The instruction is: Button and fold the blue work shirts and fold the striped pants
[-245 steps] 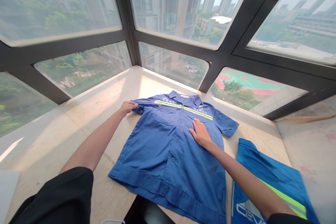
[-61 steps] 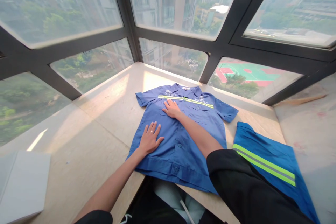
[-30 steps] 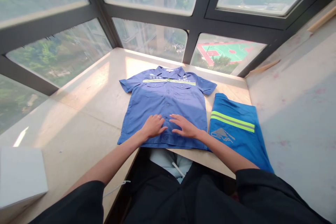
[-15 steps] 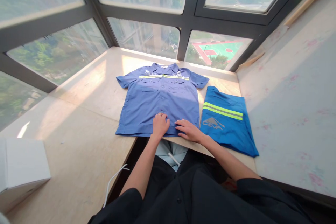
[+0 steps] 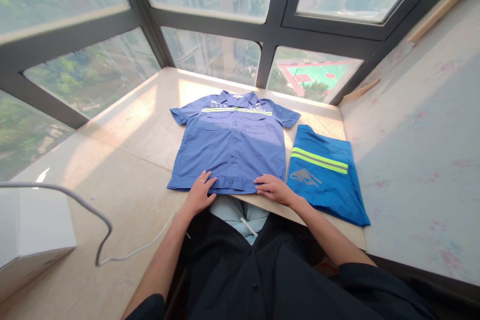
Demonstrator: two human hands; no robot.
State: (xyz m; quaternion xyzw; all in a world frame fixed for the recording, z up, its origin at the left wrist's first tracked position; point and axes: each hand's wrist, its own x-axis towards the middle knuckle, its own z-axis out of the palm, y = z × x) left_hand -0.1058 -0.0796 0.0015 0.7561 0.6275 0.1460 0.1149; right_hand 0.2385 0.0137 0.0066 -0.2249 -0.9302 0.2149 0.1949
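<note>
A blue short-sleeved work shirt [image 5: 236, 150] lies flat, front up, buttoned, its collar toward the window and a yellow-and-white stripe across the chest. On its bottom hem, left of the lowest button, rests my left hand [image 5: 199, 192], fingers spread and a ring on one finger. My right hand [image 5: 274, 189] lies on the hem's right part, fingers stretched out. Neither hand grips the cloth visibly. To the right, a folded brighter blue garment [image 5: 322, 195] carries a yellow-green reflective band and a grey CEVA print.
The pale wooden surface [image 5: 123, 180] runs along the windows. A white box [image 5: 43, 225] stands at the left, with a cable [image 5: 107, 232] curving beside it. The papered wall [image 5: 412, 160] bounds the right side. The surface's front edge is near my body.
My left hand has slid left along the shirt's hem, and my right hand has shifted slightly right. The hem lies straighter, with its lowest button showing. The cable has come into view at the left.
</note>
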